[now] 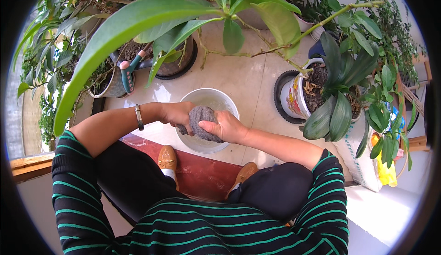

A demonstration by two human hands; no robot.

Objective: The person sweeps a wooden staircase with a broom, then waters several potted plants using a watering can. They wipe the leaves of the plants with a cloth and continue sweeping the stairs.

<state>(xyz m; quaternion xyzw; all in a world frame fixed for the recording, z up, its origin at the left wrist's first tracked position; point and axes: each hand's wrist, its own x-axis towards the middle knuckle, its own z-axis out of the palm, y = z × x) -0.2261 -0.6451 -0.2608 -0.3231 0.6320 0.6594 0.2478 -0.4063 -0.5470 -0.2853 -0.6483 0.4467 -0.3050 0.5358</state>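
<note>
A bunched grey cloth [204, 122] is squeezed between my two hands above a white basin [204, 148]. My left hand [179, 113] grips it from the left, and a short end of the cloth pokes out below that fist. From the other side my right hand [227, 126] is closed around it, thumb across the front. Clear water [210, 100] shows inside the basin, which stands on the tiled floor [255, 89] in front of my feet. The far side of each hand's grip is hidden.
Broad leaves on a branch [293, 41] hang over the scene, close to the camera. On the right a flowered pot [293, 94] holds a dark-leaved plant, with a white sack [358, 158] behind it. Further pots [112, 82] stand at left, near a teal-handled tool [128, 75]. A red board [196, 172] lies underfoot.
</note>
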